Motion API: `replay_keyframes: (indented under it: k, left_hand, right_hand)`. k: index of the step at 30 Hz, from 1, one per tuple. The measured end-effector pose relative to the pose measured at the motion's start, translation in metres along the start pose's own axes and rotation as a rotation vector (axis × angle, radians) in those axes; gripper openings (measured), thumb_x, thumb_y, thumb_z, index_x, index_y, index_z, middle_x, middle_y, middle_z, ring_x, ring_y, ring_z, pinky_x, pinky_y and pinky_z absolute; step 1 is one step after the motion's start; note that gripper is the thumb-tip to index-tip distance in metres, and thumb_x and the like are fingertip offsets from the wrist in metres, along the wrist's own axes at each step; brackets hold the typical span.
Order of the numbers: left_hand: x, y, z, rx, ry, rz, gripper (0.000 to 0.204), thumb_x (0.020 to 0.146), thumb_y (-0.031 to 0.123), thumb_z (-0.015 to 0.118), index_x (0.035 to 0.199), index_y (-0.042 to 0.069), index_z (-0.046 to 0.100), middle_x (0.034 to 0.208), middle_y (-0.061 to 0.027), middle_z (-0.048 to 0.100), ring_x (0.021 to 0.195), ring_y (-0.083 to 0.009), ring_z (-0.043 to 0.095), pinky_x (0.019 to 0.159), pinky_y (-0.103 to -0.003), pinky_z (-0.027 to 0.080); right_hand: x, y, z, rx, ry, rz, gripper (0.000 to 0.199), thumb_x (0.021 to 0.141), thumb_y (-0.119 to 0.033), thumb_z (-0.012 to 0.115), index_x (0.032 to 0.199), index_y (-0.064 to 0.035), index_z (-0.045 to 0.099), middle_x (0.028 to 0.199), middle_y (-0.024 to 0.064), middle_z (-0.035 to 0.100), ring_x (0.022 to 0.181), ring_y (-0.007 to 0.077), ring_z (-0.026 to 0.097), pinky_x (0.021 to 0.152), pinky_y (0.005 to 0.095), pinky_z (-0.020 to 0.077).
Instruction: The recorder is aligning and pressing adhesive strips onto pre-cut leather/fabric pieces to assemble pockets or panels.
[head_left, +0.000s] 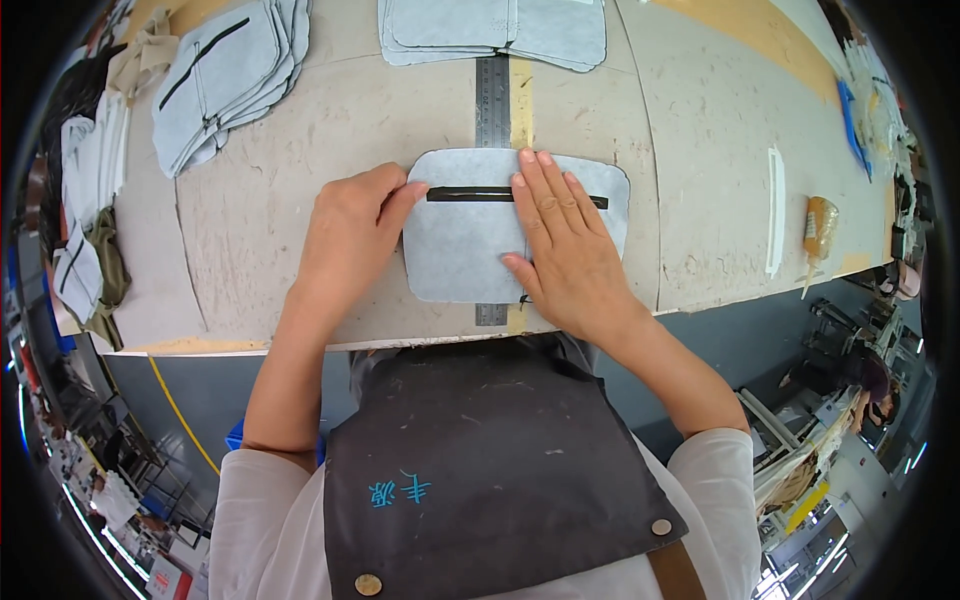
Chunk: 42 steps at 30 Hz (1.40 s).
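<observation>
In front of me a light grey fabric panel (460, 255) with rounded corners lies flat on the table. A black zipper strip (468, 194) runs across its upper part. Thumb and fingers of my left hand (350, 230) are pinched together at the panel's upper left edge, by the strip's left end. My right hand (572, 245) rests palm down on the right half, fingers stretched out, covering part of the strip. Beneath the panel passes a metal ruler (492, 105), showing above and below it, beside a strip of yellow tape (521, 105).
Similar grey panels are piled at the far left (235, 75) and far middle (450, 25). On the right of the table (700, 220) lie a white strip (775, 212), an amber bottle (820, 228) with a thin nozzle and a blue tool (853, 130). Cloth pieces (90, 200) crowd the left edge.
</observation>
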<state>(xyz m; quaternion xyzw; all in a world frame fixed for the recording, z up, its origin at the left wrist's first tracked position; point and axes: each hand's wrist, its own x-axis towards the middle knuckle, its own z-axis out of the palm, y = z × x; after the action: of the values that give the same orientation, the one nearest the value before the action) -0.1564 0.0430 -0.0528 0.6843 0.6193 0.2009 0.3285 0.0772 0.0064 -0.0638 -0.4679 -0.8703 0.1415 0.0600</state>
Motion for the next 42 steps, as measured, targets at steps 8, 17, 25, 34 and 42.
replay_keyframes:
  k: [8,17,25,34,42]
  left_hand:
    - [0.004,-0.007,-0.007,-0.075,-0.076,0.02,0.027,0.093,0.018,0.067,0.076,-0.001,0.059,0.056,-0.0033,0.05,0.049,-0.009,0.045,0.047,-0.026,0.038]
    - [0.006,-0.011,-0.012,-0.09,-0.117,-0.038,0.027,0.093,0.019,0.067,0.077,0.0,0.059,0.057,-0.0028,0.052,0.049,-0.0084,0.045,0.048,-0.025,0.039]
    - [0.007,-0.013,-0.015,-0.054,-0.146,-0.073,0.025,0.093,0.019,0.067,0.078,-0.001,0.062,0.056,-0.0034,0.052,0.048,-0.0088,0.045,0.047,-0.026,0.038]
    - [0.003,-0.015,-0.017,-0.019,-0.117,-0.007,0.023,0.089,0.017,0.071,0.078,-0.001,0.062,0.054,-0.0035,0.05,0.049,-0.0099,0.044,0.047,-0.027,0.035]
    - [-0.004,0.004,-0.008,0.172,0.107,-0.082,0.02,0.085,0.02,0.074,0.089,0.002,0.068,0.096,-0.0142,0.069,0.079,-0.0274,0.066,0.068,-0.038,0.051]
  right_hand:
    - [-0.004,-0.001,-0.007,0.001,0.0,0.043,0.065,0.094,-0.025,0.057,0.146,0.0063,0.034,0.158,0.0192,0.026,0.148,0.0314,0.021,0.121,0.0429,0.0181]
    - [0.0,-0.003,-0.007,0.018,-0.022,0.009,0.062,0.095,-0.023,0.056,0.146,0.0054,0.034,0.157,0.0181,0.027,0.148,0.0304,0.023,0.12,0.0429,0.0191]
    - [-0.001,-0.01,-0.001,-0.02,-0.02,0.014,0.062,0.095,-0.025,0.057,0.145,0.0058,0.035,0.157,0.0192,0.028,0.147,0.0313,0.024,0.12,0.0427,0.021]
    - [0.0,0.0,-0.003,-0.042,0.0,-0.047,0.057,0.094,-0.02,0.056,0.143,0.0048,0.039,0.156,0.0168,0.032,0.146,0.03,0.028,0.119,0.0422,0.0248]
    - [-0.001,0.001,0.0,-0.009,0.017,-0.043,0.058,0.092,-0.018,0.058,0.142,0.0057,0.041,0.154,0.0183,0.034,0.145,0.0314,0.03,0.118,0.0425,0.0255]
